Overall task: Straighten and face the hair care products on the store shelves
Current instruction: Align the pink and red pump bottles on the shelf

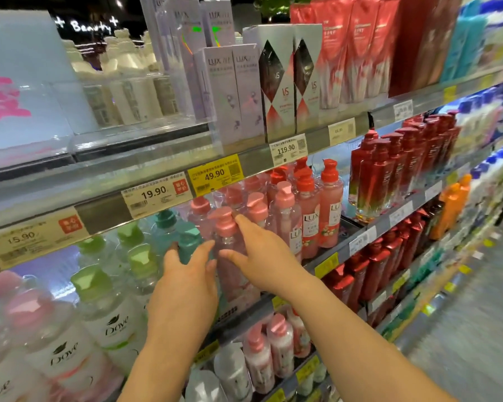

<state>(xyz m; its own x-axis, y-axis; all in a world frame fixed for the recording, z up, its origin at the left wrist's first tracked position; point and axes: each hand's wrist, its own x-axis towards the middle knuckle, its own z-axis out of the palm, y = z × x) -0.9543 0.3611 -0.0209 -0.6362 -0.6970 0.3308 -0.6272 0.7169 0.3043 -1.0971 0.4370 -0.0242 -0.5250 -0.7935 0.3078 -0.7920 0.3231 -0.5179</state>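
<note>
1. Pink bottle [230,256] stands at the front edge of the middle shelf [340,250], between teal and Lux bottles.
2. Left hand [186,282] and right hand [262,256] flank it, fingers straight, touching its sides, apparently to turn its label outward.

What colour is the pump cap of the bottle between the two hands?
Pink, on a clear pinkish bottle; its pump cap shows best in the head view.

both arms reach forward; left hand [183,274] and right hand [259,256] fingers extended, seemingly relaxed.
</note>
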